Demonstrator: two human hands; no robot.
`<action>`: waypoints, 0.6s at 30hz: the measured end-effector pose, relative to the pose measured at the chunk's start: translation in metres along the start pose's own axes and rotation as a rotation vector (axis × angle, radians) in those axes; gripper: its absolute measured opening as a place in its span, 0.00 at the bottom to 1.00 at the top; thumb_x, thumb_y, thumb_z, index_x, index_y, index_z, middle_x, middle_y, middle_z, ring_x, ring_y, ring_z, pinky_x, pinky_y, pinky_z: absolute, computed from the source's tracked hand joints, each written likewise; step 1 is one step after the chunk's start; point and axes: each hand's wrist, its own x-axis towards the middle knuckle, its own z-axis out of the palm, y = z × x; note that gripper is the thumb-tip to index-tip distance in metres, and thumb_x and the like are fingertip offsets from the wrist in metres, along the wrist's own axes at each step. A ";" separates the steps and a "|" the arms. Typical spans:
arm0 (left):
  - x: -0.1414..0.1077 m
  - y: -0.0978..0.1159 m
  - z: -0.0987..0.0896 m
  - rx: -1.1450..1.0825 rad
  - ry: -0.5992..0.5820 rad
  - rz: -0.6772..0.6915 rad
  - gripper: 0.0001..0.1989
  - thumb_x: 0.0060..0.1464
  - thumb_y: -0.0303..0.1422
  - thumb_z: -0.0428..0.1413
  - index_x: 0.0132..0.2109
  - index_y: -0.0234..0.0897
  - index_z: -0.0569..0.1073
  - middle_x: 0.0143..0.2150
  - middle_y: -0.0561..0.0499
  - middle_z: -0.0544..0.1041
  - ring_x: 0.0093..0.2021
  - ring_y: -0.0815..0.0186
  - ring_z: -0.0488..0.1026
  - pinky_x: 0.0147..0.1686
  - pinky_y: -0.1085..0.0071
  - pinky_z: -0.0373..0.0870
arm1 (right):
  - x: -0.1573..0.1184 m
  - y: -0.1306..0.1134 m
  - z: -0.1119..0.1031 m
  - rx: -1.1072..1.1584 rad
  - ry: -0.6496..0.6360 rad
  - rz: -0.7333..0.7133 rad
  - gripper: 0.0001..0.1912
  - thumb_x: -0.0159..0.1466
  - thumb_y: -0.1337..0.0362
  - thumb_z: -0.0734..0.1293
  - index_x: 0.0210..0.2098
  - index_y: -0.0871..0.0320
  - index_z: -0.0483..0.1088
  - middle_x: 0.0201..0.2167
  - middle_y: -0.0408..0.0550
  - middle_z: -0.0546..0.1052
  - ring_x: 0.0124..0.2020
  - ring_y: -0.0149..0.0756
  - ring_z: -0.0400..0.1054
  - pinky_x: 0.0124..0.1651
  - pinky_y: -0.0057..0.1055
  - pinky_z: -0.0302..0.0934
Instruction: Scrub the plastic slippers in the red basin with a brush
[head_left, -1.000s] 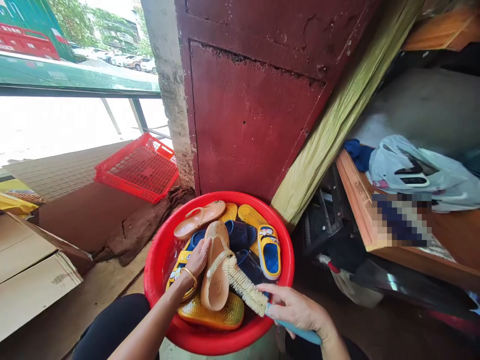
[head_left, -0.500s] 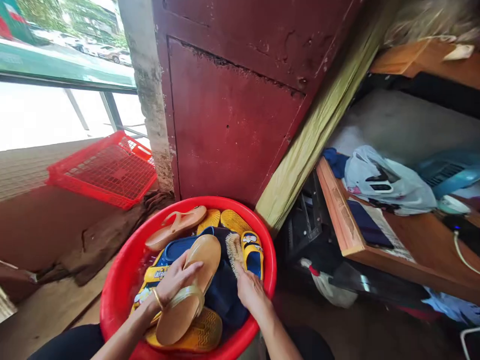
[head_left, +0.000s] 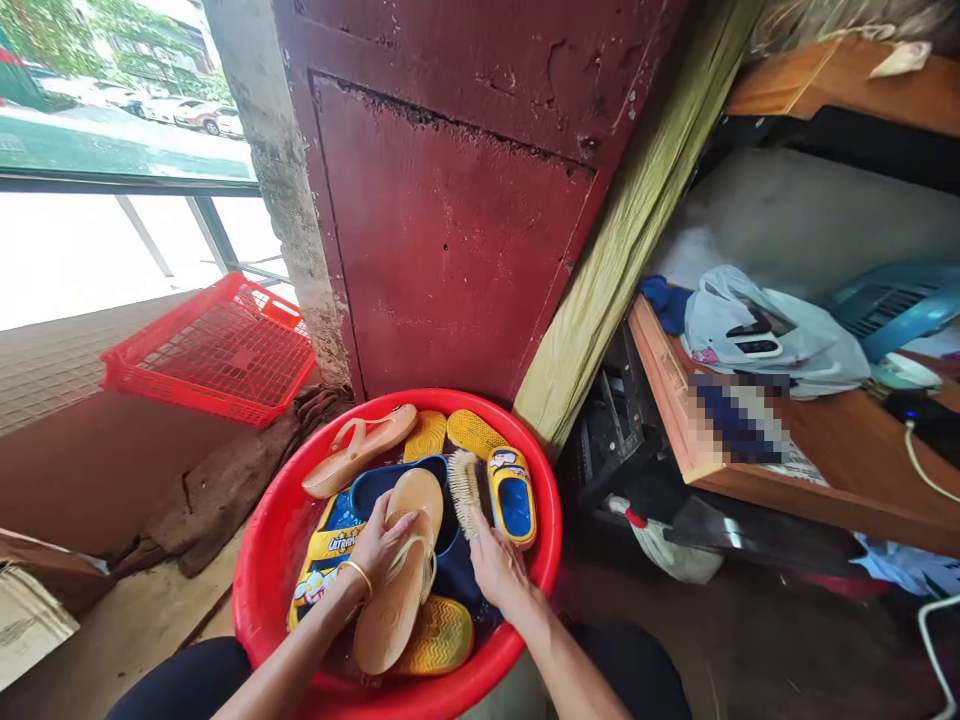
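Sandal [head_left: 391, 615] is gripped in the left hand [head_left: 382, 545] over the red tub [head_left: 253, 585], its long axis slanting from near-left to far-right. The right hand [head_left: 496, 565] is wrapped around a brush [head_left: 464, 488] just right of it, small gap between, so left's nearer. Can't really tell if the brush touches the navy slipper [head_left: 457, 580] underneath.

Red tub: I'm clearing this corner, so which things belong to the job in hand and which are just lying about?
In the job:
tan sandal, in the left hand
brush, in the right hand
red tub
other footwear inside

Apparently lying about:
red crate
plastic bag
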 end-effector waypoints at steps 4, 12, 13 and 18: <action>-0.006 -0.011 0.011 0.062 -0.042 0.138 0.28 0.48 0.48 0.58 0.54 0.39 0.70 0.50 0.42 0.81 0.48 0.50 0.78 0.54 0.55 0.71 | -0.012 -0.026 -0.004 -0.053 0.024 -0.102 0.31 0.72 0.67 0.53 0.73 0.50 0.52 0.45 0.57 0.79 0.42 0.46 0.77 0.44 0.37 0.71; -0.016 -0.010 0.016 0.076 -0.106 0.184 0.23 0.52 0.49 0.57 0.49 0.39 0.71 0.45 0.44 0.82 0.43 0.53 0.79 0.47 0.60 0.74 | 0.007 -0.061 -0.020 -0.119 0.028 -0.159 0.34 0.71 0.68 0.56 0.74 0.41 0.49 0.45 0.56 0.78 0.33 0.42 0.78 0.35 0.33 0.71; -0.014 -0.010 0.014 0.074 -0.107 0.189 0.25 0.52 0.50 0.57 0.50 0.38 0.71 0.45 0.44 0.82 0.44 0.53 0.78 0.47 0.60 0.74 | 0.007 -0.056 -0.021 -0.110 0.030 -0.132 0.34 0.70 0.68 0.56 0.73 0.40 0.50 0.45 0.55 0.78 0.35 0.43 0.78 0.36 0.34 0.71; -0.005 -0.019 0.009 0.091 -0.085 0.201 0.30 0.52 0.53 0.55 0.54 0.37 0.71 0.53 0.41 0.81 0.52 0.50 0.77 0.54 0.57 0.72 | -0.005 -0.009 -0.021 0.113 0.069 -0.002 0.31 0.71 0.68 0.55 0.72 0.48 0.57 0.48 0.53 0.81 0.47 0.43 0.78 0.51 0.37 0.70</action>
